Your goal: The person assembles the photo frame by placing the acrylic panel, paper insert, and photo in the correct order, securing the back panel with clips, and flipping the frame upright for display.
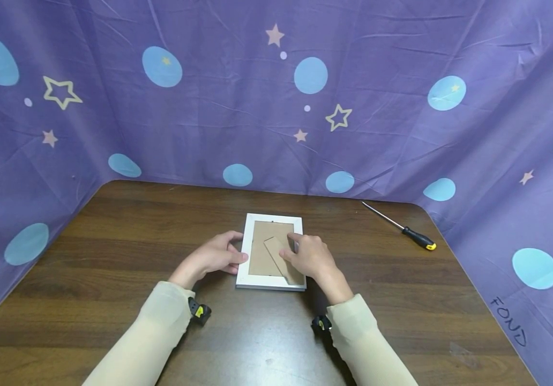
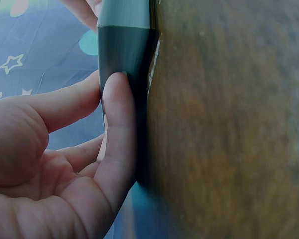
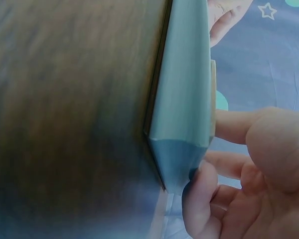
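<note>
A white picture frame (image 1: 262,282) lies face down on the table, its brown backing board (image 1: 259,256) facing up. A slanted easel stand (image 1: 287,269) crosses the board. My left hand (image 1: 216,253) grips the frame's left edge, thumb on the border; in the left wrist view, a finger runs along the frame's side (image 2: 122,47). On the right side, my right hand (image 1: 312,256) holds the frame, its thumb on the stand. The right wrist view shows its other fingers by the frame's corner (image 3: 177,159). Part of the right border is hidden beneath that hand.
A screwdriver (image 1: 416,237) with a black and yellow handle lies at the back right of the brown wooden table (image 1: 127,321). Purple cloth (image 1: 238,128) with stars and blue spots surrounds the table at the back and sides.
</note>
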Motion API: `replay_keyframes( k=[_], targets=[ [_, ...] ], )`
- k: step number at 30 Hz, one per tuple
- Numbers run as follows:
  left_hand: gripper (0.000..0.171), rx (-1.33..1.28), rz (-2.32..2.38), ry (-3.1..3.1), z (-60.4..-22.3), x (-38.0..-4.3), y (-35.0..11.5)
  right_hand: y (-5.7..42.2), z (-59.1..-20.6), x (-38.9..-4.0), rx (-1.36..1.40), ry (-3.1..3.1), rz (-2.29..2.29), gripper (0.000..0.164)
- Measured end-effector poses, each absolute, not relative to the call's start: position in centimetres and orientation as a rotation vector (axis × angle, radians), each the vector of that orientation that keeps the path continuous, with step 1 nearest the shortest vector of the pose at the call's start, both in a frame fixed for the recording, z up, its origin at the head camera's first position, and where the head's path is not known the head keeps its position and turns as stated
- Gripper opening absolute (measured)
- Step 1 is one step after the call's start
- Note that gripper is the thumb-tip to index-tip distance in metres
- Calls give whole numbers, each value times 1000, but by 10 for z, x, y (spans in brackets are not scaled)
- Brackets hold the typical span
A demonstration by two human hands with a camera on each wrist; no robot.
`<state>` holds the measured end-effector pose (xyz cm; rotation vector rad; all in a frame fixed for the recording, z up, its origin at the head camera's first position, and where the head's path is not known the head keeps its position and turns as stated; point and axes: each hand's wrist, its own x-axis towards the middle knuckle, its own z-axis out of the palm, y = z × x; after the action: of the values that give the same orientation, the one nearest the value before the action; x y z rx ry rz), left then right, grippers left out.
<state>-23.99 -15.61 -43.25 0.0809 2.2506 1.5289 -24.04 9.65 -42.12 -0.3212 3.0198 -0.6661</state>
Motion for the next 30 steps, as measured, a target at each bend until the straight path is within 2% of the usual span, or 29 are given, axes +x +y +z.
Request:
replay_keyframes(
  k=[10,22,30],
  targets=[
    [70,76,1519,2254,-432,-239,-155,98,-424,-242,-344,2997,-664,52],
    [71,72,1509,2276,-432,-239,-158,98,-420,-243,-413,2924,-696,55],
    [71,85,1531,2251,-432,-239,-157,133,-401,-248,-404,2723,-1017,59]
  ],
)
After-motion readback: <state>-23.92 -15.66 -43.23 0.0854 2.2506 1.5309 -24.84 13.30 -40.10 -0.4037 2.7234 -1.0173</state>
